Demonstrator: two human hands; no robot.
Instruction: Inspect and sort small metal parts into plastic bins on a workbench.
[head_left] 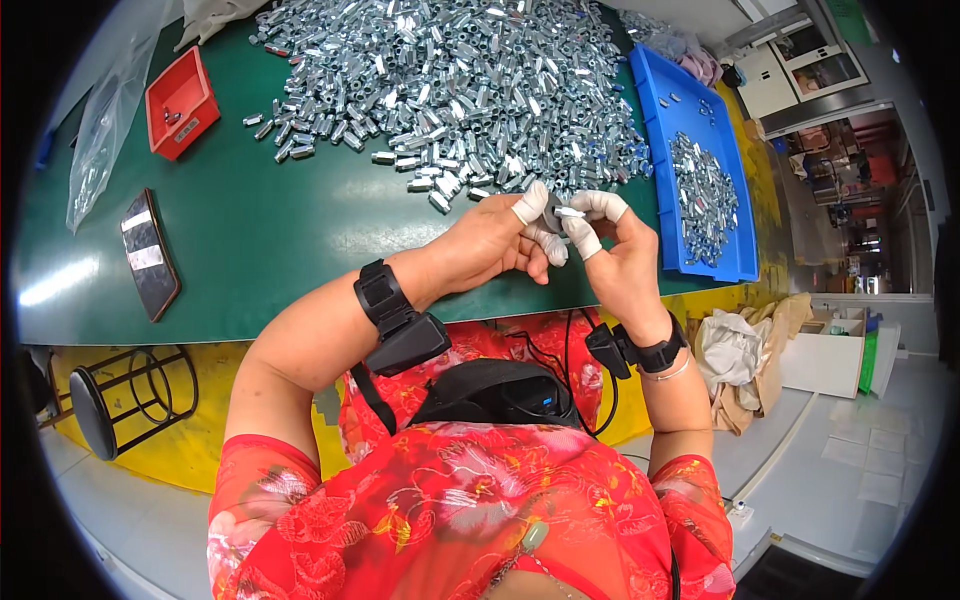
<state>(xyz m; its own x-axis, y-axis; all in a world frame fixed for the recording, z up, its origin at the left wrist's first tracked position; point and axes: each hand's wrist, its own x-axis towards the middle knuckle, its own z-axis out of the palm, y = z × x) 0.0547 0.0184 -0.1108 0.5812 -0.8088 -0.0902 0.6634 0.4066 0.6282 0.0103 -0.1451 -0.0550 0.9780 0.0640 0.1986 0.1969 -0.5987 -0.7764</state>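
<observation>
My left hand [495,240] and my right hand [625,255] meet over the near side of the table, with white finger covers on thumbs and fingertips. Between the right thumb and forefinger is a small shiny hex metal fitting [568,212]. The left thumb and fingers pinch a dark grey, rounded piece [552,214], which meets the end of the fitting; its exact kind is unclear. Just beyond both hands spreads a large pile of similar hex metal fittings [460,90].
On the green table [300,230], a blue tray [748,235] at the right holds more fittings. A red bin [188,138] with a few small parts, a dark phone-like slab [150,262] and a clear plastic bag [105,140] lie left. A black stool [95,412] stands below left.
</observation>
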